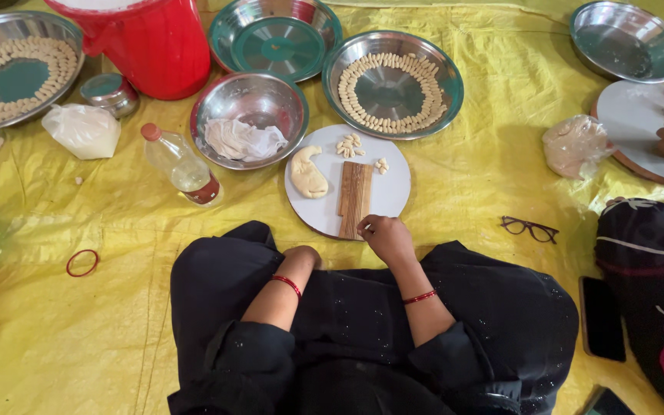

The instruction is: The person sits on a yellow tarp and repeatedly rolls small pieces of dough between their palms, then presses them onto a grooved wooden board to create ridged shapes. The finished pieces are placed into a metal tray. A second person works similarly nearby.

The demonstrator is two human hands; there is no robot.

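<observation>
— Ridged wooden board (pixel 354 196): lying where?
— Flat on the round white board (pixel 397 165), toward its near edge, just right of the dough lump (pixel 307 173).
— Long axis?
— Running from near edge to far edge, tilted a touch. Near end pointing at the lap, far end at the small shaped pieces (pixel 349 145). Ridges following the same line.
— Right hand (pixel 387 238)?
— Resting at the near end, fingers curled close together and pressed down. Impossible to tell whether pinching a bit of dough underneath.
— Left hand (pixel 303 256)?
— Curled into a loose fist on the knee, apart from the boards, nothing seen in it.
— Likely trouble?
— Sliding, probably. Nothing bracing the far end, so a push along the ridges could shove the strip forward into the shaped pieces and crush them.
— Anything else?
— Pressing at the very end might tip the far end up. Could also nudge the round board across the yellow sheet (pixel 463 200) toward the plastic bottle (pixel 180 164), lying just beside its left edge.
</observation>
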